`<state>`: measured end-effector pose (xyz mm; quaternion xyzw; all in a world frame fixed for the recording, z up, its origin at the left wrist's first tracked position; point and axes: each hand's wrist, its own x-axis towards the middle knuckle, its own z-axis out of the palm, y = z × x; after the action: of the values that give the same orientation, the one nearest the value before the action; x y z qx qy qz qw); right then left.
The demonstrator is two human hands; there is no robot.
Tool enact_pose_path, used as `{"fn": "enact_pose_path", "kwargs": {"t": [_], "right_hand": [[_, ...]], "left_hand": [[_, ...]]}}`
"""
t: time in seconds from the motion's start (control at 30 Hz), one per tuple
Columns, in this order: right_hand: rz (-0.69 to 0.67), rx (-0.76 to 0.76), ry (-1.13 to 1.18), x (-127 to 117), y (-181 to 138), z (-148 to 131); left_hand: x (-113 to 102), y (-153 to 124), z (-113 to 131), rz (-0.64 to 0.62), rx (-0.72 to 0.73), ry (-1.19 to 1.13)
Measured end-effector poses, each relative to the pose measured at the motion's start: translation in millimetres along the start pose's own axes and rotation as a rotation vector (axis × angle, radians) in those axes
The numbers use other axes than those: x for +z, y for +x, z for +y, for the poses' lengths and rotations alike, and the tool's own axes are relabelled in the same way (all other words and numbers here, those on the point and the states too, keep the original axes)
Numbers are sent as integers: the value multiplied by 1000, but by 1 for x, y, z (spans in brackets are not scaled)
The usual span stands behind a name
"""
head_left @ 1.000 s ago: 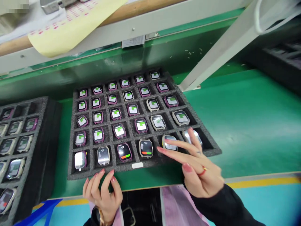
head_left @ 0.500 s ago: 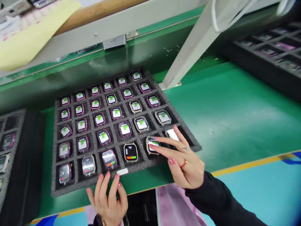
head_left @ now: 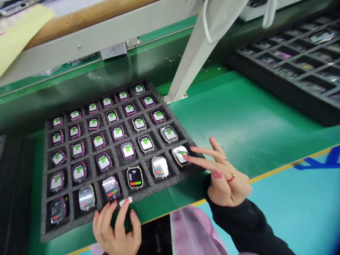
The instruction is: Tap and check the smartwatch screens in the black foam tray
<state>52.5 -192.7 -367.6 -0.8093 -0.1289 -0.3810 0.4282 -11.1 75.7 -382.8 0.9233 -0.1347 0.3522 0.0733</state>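
A dark grey foam tray [head_left: 156, 185] holds rows of smartwatch bodies, one per compartment, most with lit white and green screens. My right hand [head_left: 225, 173] is over the tray's near right corner, fingers extended, with a fingertip at the screen of a light-framed smartwatch [head_left: 181, 156]. Left of it lies another light-framed smartwatch [head_left: 160, 167] with glare on its screen, then one with a black screen [head_left: 135, 177] bearing a red and green bar. My left hand [head_left: 118, 225] rests at the tray's near edge beside a white label [head_left: 125, 202], fingers apart and holding nothing.
A second foam tray [head_left: 276, 86] with more devices stands at the far right of the green bench [head_left: 239, 106]. A pale metal post [head_left: 190, 53] rises behind the main tray. Along the back runs a shelf edge with yellow paper [head_left: 23, 35].
My right hand has moved from the second smartwatch from the right in the near row to the corner one. The view has shifted right; my left hand stays at the tray edge.
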Motion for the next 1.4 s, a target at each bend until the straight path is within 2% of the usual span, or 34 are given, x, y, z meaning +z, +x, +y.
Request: {"fn": "enact_pose_path", "kwargs": {"t": [0.23,0.4,0.57,0.63,0.77,1.03,1.2,1.33,1.4], "right_hand": [[-86,-24,-7,2,4,0],[-43,-23,-40,-4,16,7],[-230,-58,-47,1,49,14],[-264,-82,-26,4,56,16],[-222,-115,36,5,49,17],[-167,-74,99,-9,19,14],[-208,-83,57,-8,18,12],[-110,-28,43,-9,24,15],[-125,-11,32,-9,34,17]], "left_hand": [[4,0,-2,31,45,39],[5,-2,-4,64,80,49],[5,-1,-2,68,24,69],[6,0,-1,84,27,70],[8,-1,-1,103,26,69],[10,-7,-8,98,63,46],[10,-9,-10,88,50,47],[9,-6,-7,98,32,53],[9,-4,-6,108,52,55]]}}
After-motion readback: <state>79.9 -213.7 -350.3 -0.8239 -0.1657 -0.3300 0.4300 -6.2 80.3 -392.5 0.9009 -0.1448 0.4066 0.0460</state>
